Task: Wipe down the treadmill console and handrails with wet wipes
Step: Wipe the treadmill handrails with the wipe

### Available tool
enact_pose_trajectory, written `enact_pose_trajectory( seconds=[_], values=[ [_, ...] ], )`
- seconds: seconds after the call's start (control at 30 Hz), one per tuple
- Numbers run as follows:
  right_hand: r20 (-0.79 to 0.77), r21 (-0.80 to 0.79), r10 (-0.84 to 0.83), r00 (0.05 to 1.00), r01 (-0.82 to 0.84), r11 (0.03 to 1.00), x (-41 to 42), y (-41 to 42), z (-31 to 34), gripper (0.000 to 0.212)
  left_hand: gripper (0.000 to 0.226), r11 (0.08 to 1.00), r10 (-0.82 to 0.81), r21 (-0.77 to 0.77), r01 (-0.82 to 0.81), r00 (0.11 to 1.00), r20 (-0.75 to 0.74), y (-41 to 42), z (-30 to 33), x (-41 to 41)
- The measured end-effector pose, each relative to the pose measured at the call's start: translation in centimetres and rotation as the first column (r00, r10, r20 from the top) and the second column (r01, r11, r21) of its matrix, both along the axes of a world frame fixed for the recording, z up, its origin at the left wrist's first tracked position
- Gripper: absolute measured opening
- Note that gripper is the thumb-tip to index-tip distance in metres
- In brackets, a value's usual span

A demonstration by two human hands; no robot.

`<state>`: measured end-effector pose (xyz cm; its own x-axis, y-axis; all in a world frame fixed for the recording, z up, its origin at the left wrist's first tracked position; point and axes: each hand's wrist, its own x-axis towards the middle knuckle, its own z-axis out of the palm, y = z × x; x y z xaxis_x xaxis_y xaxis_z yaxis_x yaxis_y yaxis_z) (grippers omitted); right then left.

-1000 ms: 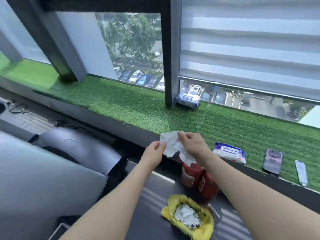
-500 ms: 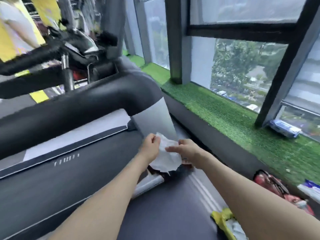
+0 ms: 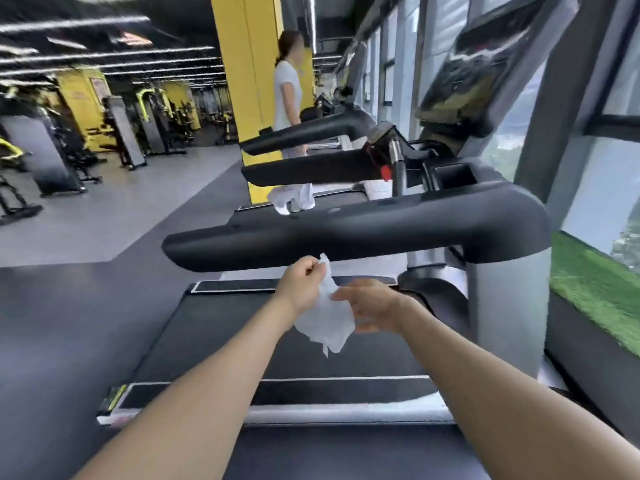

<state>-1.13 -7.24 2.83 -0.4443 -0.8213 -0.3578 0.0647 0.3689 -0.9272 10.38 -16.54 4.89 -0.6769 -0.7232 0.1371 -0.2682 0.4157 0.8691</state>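
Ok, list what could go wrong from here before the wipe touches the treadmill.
1. The wet wipe hangs bunched and only partly opened between the left hand and right hand; used that way, it would probably clean only a narrow strip of the handrail.
2. Its loose lower corner dangles over the treadmill belt and might drag there, picking up dirt.
3. The console is higher and farther away, so it could get skipped.

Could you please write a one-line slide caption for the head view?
Both hands, left hand and right hand, hold a white wet wipe just below the treadmill's black padded handrail.
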Motion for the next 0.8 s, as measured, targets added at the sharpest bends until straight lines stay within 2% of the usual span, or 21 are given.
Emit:
enact_pose_trajectory(
  seconds=[0.13,0.33,0.43,0.57,0.63,0.7,0.8],
  values=[
    [-0.022,0.014,0.160,0.987,-0.160,0.987,9.5,-11.0,-0.6,0.018,0.036,0.989,0.149,-0.023,-0.148,0.989,0.021,-8.8,0.5,10.6],
    [-0.142,0.004,0.289,0.947,-0.291,0.957,19.8,-25.1,-0.3,0.036,0.029,0.923,0.383,-0.061,-0.379,0.922,0.063,-20.1,0.6,23.9],
    [-0.082,-0.037,0.306,0.949,-0.309,0.950,24.1,-31.8,-1.2,0.031,0.036,0.865,0.501,-0.064,-0.498,0.864,0.047,-24.4,-0.2,28.6],
    [0.080,-0.107,0.356,0.931,-0.347,0.932,29.7,-40.3,-2.3,0.006,0.032,0.783,0.622,-0.053,-0.619,0.780,0.067,-31.4,-1.2,33.7],
    [0.065,-0.138,0.414,0.908,-0.402,0.905,31.8,-44.6,-2.7,0.025,0.031,0.749,0.662,-0.055,-0.660,0.746,0.072,-35.5,-1.4,36.0],
    [-0.003,-0.101,0.474,0.880,-0.472,0.876,33.0,-48.1,-2.4,0.037,0.030,0.726,0.688,-0.074,-0.684,0.720,0.094,-39.3,-1.4,37.8],
    [-0.024,-0.083,0.553,0.833,-0.553,0.829,34.4,-54.8,-1.7,0.026,0.028,0.676,0.733,-0.035,-0.736,0.667,0.135,-45.8,-1.2,40.0]
  ],
)
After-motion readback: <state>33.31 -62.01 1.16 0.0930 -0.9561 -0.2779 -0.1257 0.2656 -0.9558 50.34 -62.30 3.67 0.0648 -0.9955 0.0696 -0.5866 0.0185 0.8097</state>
